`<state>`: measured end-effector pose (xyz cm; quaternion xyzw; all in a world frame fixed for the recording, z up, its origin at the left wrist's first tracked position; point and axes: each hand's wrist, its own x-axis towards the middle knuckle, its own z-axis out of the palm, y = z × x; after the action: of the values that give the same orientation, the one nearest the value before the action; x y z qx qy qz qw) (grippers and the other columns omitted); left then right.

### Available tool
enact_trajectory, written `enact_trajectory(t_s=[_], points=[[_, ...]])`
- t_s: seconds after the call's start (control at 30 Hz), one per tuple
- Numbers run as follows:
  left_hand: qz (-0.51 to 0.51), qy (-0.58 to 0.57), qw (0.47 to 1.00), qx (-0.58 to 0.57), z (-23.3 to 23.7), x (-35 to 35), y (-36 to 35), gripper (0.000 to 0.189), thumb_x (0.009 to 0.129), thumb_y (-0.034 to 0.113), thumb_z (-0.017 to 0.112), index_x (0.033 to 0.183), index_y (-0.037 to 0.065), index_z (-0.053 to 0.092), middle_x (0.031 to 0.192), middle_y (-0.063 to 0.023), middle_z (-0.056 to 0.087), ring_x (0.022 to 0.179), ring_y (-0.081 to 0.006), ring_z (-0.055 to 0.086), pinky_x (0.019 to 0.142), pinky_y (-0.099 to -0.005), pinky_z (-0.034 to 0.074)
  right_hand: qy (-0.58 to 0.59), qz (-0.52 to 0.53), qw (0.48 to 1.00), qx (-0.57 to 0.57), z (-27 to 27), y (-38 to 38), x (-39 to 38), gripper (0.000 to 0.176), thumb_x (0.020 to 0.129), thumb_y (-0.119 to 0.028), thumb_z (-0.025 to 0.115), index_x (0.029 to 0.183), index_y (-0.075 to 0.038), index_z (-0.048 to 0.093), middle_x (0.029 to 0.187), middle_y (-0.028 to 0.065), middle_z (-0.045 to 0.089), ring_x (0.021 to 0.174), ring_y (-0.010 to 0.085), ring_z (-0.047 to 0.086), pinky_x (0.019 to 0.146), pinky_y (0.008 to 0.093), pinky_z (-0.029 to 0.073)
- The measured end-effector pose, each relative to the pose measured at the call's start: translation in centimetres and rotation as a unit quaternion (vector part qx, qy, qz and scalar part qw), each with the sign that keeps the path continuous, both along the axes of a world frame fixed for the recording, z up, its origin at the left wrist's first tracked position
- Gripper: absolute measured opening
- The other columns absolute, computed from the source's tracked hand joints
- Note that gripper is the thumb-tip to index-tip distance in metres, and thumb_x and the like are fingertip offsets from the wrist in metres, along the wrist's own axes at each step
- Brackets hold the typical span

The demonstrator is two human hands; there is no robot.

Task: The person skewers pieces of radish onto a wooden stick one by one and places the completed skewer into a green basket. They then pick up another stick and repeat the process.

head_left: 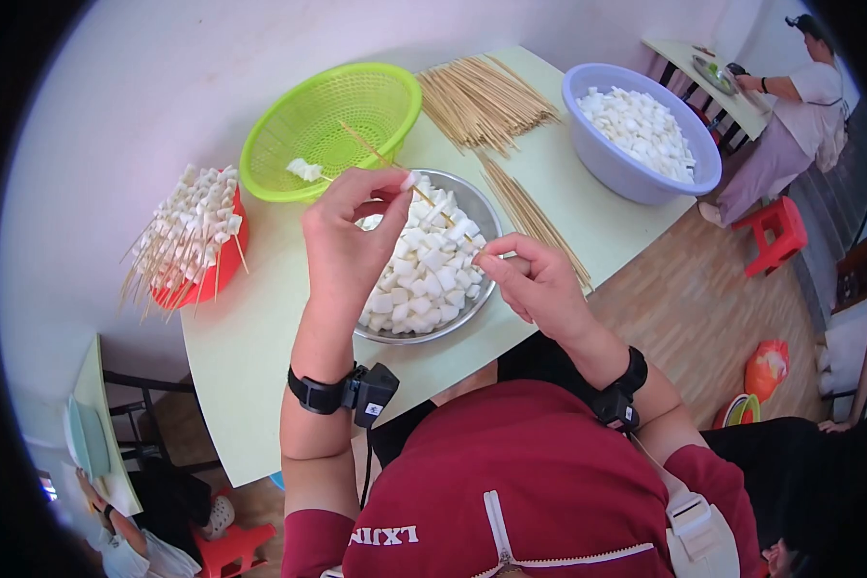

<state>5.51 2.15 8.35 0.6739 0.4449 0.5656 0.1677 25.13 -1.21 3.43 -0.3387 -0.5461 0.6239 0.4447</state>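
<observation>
My left hand [349,236] is closed in a pinch above a steel bowl [496,214], on a small white cube [410,180]. A thin wooden skewer [364,144] slants past those fingertips, down to my right hand [541,289]. My right finger and thumb are closed at the skewer's lower end, near the bowl's right rim. White cubes [429,275] are heaped in the bowl below both hands. Beyond my left hand stands a green basket [409,96], with a few white pieces [304,170] inside it.
Bare skewers [486,101] lie at the back of the table [260,385], with more [535,212] nearer. A lavender basin [617,178] of white pieces stands right. Loaded skewers [188,226] fill a red container [231,255] left. Another person [790,116] works beyond a red stool [773,236].
</observation>
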Motion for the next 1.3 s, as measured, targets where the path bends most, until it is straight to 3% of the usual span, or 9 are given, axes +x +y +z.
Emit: enact_trajectory(t_s=[0.07, 0.13, 0.6, 0.8, 0.93, 1.0, 1.3], points=[[0.005, 0.01, 1.0, -0.007, 0.2, 0.3, -0.2, 0.013, 0.076, -0.004, 0.065, 0.088, 0.0, 0.066, 0.083, -0.008, 0.065, 0.073, -0.0131, 0.064, 0.066, -0.0237, 0.055, -0.007, -0.018, 1.0, 0.01, 0.3, 0.1, 0.2, 0.024, 0.095, -0.023, 0.048, 0.097, 0.0, 0.058, 0.047, -0.0071, 0.036, 0.037, 0.0009, 0.027, 0.034, 0.018, 0.02], [-0.005, 0.014, 1.0, -0.019, 0.2, 0.0, -0.2, 0.013, 0.077, -0.002, 0.066, 0.09, -0.001, 0.066, 0.085, -0.007, 0.065, 0.076, -0.0126, 0.064, 0.069, -0.0239, 0.054, 0.054, 0.046, 0.995, -0.063, 0.4, 0.1, 0.6, 0.024, 0.095, -0.022, 0.049, 0.096, -0.001, 0.058, 0.048, -0.0071, 0.037, 0.037, 0.0009, 0.028, 0.035, 0.018, 0.02], [-0.023, 0.017, 0.999, -0.038, -0.2, 0.0, -0.1, 0.014, 0.077, -0.002, 0.067, 0.091, -0.001, 0.066, 0.087, -0.006, 0.065, 0.079, -0.012, 0.064, 0.071, -0.0242, 0.054, 0.033, 0.005, 0.999, -0.039, 0.2, 0.2, -0.1, 0.021, 0.094, -0.019, 0.05, 0.094, 0.0, 0.059, 0.048, -0.0076, 0.036, 0.036, 0.0006, 0.027, 0.034, 0.0182, 0.019], [-0.058, 0.019, 0.993, -0.099, 0.4, -2.3, 0.4, 0.025, 0.079, 0.001, 0.067, 0.103, 0.0, 0.062, 0.094, -0.0053, 0.063, 0.084, -0.0122, 0.062, 0.075, -0.0248, 0.051, 0.038, -0.027, 0.997, -0.068, -0.5, 0.2, 1.6, 0.02, 0.093, -0.018, 0.053, 0.095, 0.001, 0.059, 0.049, -0.0074, 0.039, 0.038, 0.0004, 0.029, 0.034, 0.0179, 0.02], [-0.031, 0.06, 0.987, -0.149, -0.3, -4.5, 1.5, 0.026, 0.08, 0.004, 0.066, 0.106, 0.0, 0.061, 0.095, -0.0059, 0.062, 0.083, -0.0109, 0.061, 0.075, -0.0234, 0.05, 0.06, -0.067, 0.992, -0.084, -1.5, -0.2, 3.8, 0.021, 0.093, -0.018, 0.052, 0.092, 0.002, 0.059, 0.047, -0.0067, 0.037, 0.036, 0.0007, 0.027, 0.033, 0.0178, 0.019], [-0.032, 0.18, 0.958, -0.223, -1.2, -4.9, 2.3, 0.026, 0.079, 0.004, 0.066, 0.104, -0.002, 0.061, 0.094, -0.0068, 0.063, 0.08, -0.0119, 0.06, 0.073, -0.025, 0.05, 0.048, -0.071, 0.991, -0.103, -2.1, -0.5, 4.8, 0.021, 0.093, -0.018, 0.052, 0.092, 0.001, 0.059, 0.047, -0.0064, 0.037, 0.036, 0.0009, 0.026, 0.033, 0.0176, 0.019], [-0.091, 0.359, 0.919, -0.138, -4.3, -1.2, 6.7, 0.02, 0.072, -0.001, 0.065, 0.092, 0.001, 0.064, 0.088, -0.0087, 0.062, 0.083, -0.0212, 0.059, 0.071, -0.0303, 0.05, 0.069, -0.056, 0.986, -0.143, -3.7, -1.4, 6.8, 0.02, 0.093, -0.018, 0.052, 0.091, 0.001, 0.059, 0.046, -0.0059, 0.036, 0.035, 0.0012, 0.026, 0.033, 0.0173, 0.021]])
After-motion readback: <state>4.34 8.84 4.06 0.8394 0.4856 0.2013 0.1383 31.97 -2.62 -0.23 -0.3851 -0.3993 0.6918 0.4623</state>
